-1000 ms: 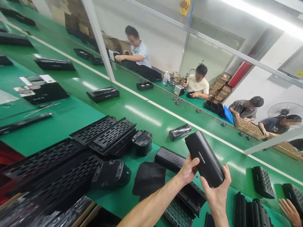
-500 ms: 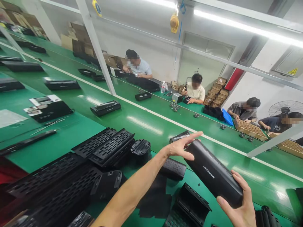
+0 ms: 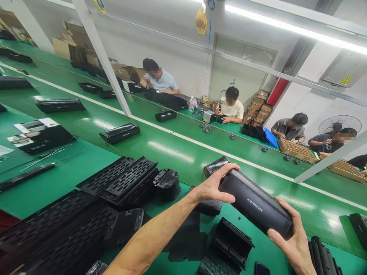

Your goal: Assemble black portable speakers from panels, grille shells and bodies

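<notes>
A black rounded case [image 3: 256, 204] with "MERKURY" lettering is held tilted above the green bench, its upper left end in my left hand [image 3: 215, 185] and its lower right end in my right hand [image 3: 294, 238]. Thumb and fingers of each hand wrap round the ends. Just behind my left hand lies another black case [image 3: 215, 166]. Beneath my left wrist is a dark case, partly hidden by it. Below the held case sits an open black shell [image 3: 233, 242]. A black end piece [image 3: 166, 183] stands left of my left hand.
Perforated black panels [image 3: 129, 179] are stacked at the left. A phone [image 3: 262, 268] lies at the bottom edge. Black parts [image 3: 323, 256] stand at lower right. Cases rest on the green belt [image 3: 172, 152]. Several people work across it, behind a metal post [image 3: 100, 57].
My left hand has closed in on the upper end of the case, its fingers now lower on it. The view has shifted a little, and a phone now shows at the bottom.
</notes>
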Demonstrator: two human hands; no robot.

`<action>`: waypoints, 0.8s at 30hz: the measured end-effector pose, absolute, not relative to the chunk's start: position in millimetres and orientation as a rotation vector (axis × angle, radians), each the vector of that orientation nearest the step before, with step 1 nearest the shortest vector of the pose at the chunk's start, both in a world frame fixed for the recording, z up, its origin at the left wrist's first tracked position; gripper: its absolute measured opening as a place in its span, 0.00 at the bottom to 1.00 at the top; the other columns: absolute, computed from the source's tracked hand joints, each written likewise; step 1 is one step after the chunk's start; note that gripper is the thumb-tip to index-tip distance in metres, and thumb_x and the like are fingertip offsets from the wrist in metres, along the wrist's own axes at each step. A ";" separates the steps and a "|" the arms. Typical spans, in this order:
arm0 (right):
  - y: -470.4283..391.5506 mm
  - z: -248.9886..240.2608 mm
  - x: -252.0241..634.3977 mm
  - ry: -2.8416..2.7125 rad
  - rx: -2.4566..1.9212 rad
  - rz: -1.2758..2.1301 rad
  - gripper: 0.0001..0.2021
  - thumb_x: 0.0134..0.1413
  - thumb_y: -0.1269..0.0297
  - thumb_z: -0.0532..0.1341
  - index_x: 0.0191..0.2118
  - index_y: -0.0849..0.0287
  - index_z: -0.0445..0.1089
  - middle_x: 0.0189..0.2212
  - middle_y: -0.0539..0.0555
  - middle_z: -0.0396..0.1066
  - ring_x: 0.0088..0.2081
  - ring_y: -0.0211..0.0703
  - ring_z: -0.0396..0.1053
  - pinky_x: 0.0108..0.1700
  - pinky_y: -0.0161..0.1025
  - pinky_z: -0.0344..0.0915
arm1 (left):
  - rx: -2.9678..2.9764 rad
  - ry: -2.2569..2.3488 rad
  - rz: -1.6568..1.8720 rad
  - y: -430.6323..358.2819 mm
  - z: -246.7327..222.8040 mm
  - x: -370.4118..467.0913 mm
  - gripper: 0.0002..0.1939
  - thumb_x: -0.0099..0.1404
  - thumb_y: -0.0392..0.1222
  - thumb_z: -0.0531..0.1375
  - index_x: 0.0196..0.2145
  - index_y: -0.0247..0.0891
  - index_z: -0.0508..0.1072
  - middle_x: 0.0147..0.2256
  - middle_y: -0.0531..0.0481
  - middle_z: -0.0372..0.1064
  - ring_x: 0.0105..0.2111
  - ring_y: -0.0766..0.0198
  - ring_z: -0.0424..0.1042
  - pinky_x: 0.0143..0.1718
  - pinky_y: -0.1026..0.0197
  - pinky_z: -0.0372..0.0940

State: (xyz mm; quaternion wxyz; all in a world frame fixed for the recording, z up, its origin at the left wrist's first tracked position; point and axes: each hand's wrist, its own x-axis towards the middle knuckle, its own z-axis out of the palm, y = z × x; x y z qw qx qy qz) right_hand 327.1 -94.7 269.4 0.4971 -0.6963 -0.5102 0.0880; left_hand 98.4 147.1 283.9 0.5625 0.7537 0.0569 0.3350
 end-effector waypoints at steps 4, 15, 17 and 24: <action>-96.6 275.7 337.3 -1.231 -1.659 0.293 0.42 0.52 0.43 0.70 0.69 0.46 0.57 0.66 0.61 0.64 0.64 0.67 0.65 0.59 0.58 0.69 | 1.572 0.144 0.753 146.1 276.0 99.8 0.45 0.47 0.54 0.74 0.61 0.45 0.65 0.54 0.45 0.66 0.51 0.47 0.67 0.56 0.47 0.62; -52.9 242.4 307.6 -1.337 -1.681 -0.034 0.45 0.48 0.51 0.70 0.70 0.48 0.53 0.52 0.61 0.72 0.48 0.61 0.74 0.46 0.58 0.76 | 0.894 0.223 0.598 88.0 191.3 138.8 0.51 0.54 0.61 0.70 0.70 0.53 0.55 0.73 0.39 0.42 0.68 0.36 0.54 0.59 0.40 0.61; -52.5 260.4 310.3 -1.471 -1.743 -0.137 0.47 0.47 0.59 0.69 0.72 0.49 0.50 0.58 0.62 0.66 0.55 0.63 0.70 0.54 0.62 0.72 | 1.005 0.255 0.690 92.2 200.3 128.5 0.57 0.53 0.64 0.72 0.72 0.55 0.49 0.74 0.39 0.37 0.69 0.36 0.50 0.59 0.40 0.62; -50.9 272.9 315.5 -1.881 -1.945 -0.217 0.52 0.41 0.65 0.73 0.73 0.45 0.52 0.59 0.63 0.63 0.58 0.69 0.66 0.60 0.68 0.62 | 1.507 0.305 0.779 94.0 227.3 129.9 0.57 0.47 0.57 0.75 0.70 0.43 0.58 0.67 0.38 0.53 0.65 0.39 0.56 0.69 0.40 0.48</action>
